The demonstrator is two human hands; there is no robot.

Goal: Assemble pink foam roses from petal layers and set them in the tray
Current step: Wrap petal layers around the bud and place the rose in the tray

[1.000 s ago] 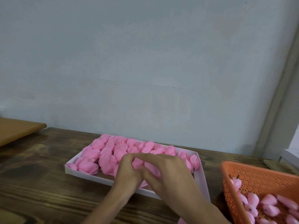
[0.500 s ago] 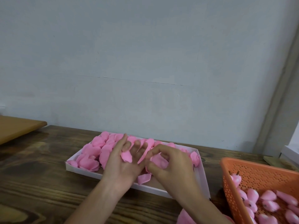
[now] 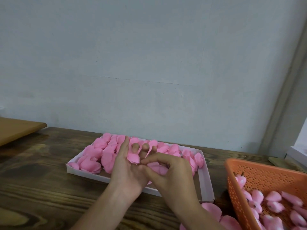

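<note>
A white tray [image 3: 205, 183] on the wooden table holds several finished pink foam roses [image 3: 98, 154], packed at its back and left. Above the tray's front, my left hand [image 3: 128, 170] is spread palm up, and a pink petal layer [image 3: 133, 157] lies threaded between its straight fingers. My right hand [image 3: 167, 173] curls over the rose's pink centre [image 3: 157, 167] and pinches it at the left palm. Much of that rose is hidden under my right hand.
An orange perforated basket [image 3: 265, 173] at the right holds several pink rose buds [image 3: 272, 198]. Loose pink petal layers [image 3: 216, 213] lie on the table in front of the tray's right corner. A brown board [image 3: 18, 130] sits at far left; a wall rises behind.
My left hand has opened from a curled grip to spread fingers, with petals now showing between them. Both hands have stayed over the tray's front while my right hand keeps pinching.
</note>
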